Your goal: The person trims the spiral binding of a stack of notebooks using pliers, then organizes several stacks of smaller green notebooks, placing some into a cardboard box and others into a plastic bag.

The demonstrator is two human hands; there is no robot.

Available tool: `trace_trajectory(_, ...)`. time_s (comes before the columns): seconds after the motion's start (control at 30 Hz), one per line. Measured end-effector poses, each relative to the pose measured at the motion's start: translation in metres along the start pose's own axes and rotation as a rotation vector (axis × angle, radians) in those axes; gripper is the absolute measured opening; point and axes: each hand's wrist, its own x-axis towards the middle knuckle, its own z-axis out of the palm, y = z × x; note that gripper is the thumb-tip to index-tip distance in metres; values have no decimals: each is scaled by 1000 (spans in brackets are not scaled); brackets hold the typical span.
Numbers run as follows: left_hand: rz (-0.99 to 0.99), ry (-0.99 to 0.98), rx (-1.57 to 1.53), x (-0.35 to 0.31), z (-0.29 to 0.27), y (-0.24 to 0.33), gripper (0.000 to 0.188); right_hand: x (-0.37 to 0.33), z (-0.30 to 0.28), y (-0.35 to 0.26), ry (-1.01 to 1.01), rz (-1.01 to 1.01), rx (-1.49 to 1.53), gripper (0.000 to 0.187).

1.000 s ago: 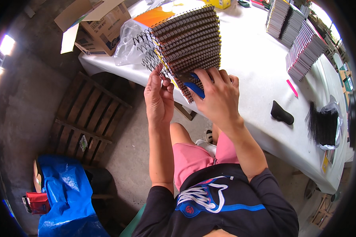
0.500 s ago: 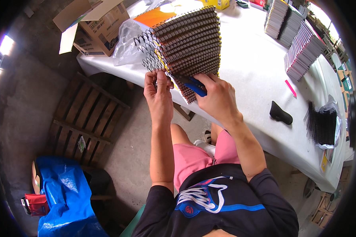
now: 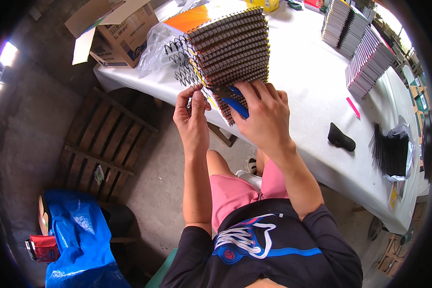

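The left hand (image 3: 191, 113) pinched a wire coil (image 3: 181, 62) beside the notebook stack (image 3: 233, 45), steadying it, while the right hand (image 3: 261, 113) gripped blue-handled pliers (image 3: 231, 102) against the stack's near end.

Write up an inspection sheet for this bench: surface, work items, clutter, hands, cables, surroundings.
Surface: white-covered table, mostly bare at the middle.
Work items: tall stack of spiral-bound notebooks at the near edge; loose wire coils stick out on its left; blue-handled tool.
Clutter: clear plastic bag, two notebook stacks far right, pink marker, black object, bag of black coils.
Hands: left hand pinches the lowest coil end; right hand grips the tool against the stack.
Cables: nothing seen.
Surroundings: cardboard box, wooden pallet, blue tarp, concrete floor.
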Motion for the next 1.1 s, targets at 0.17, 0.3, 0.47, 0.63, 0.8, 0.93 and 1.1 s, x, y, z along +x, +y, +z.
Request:
trace_trajectory(0.17,25,-32,-4,0,-5,-5,18,0,10,8,-5,5,132,35)
trace_trajectory(0.3,-26,-2,-149,-2,2,-4,20,-3,12,12,-52,47,218,34)
trace_trajectory(0.47,-242,72,-516,-5,-2,3,22,-3,1,12,0,-2,188,38)
trace_trajectory(0.63,-198,77,-462,-4,-1,9,24,1,4,8,74,-4,113,41)
trace_trajectory(0.8,-123,49,-217,3,7,13,24,5,2,2,91,-37,60,38)
trace_trajectory(0.93,3,16,-14,6,6,13,21,7,-3,-4,45,-28,2,40)
trace_trajectory(1.1,60,46,129,4,9,12,18,9,-1,-4,91,-72,-75,30)
